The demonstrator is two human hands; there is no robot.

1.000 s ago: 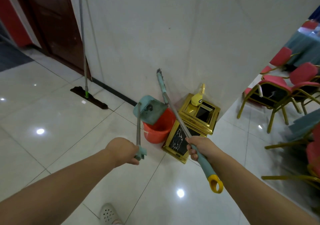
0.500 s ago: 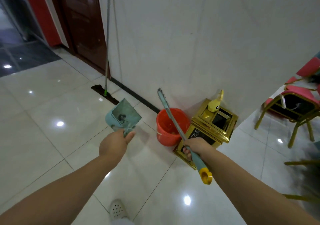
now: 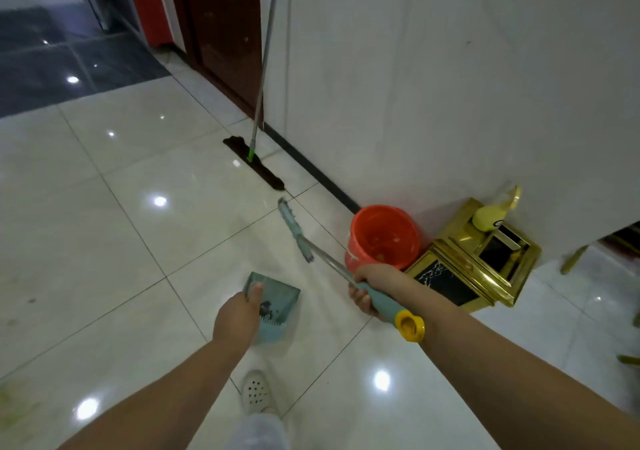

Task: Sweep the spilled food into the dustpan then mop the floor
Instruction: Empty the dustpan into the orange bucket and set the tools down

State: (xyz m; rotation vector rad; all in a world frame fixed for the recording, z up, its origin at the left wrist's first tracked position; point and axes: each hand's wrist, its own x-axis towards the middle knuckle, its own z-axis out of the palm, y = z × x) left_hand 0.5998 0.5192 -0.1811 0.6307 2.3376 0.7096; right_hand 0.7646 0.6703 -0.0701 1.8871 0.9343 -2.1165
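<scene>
Teal dustpan (image 3: 273,305) hangs low over the floor (image 3: 104,241), gripped by the left hand (image 3: 239,314). Right hand (image 3: 372,286) is closed around the broom (image 3: 311,245). Orange bucket (image 3: 382,234) holds some yellowish bits, beside a gold bin (image 3: 474,262).

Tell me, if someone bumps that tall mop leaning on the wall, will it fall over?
Probably, yes. The mop stands on its own, with only its thin pole against the smooth wall, so a sideways nudge could make it slide. Its flat head rests on glossy tiles, which likely grip poorly. It looks light, so it should topple easily.
</scene>
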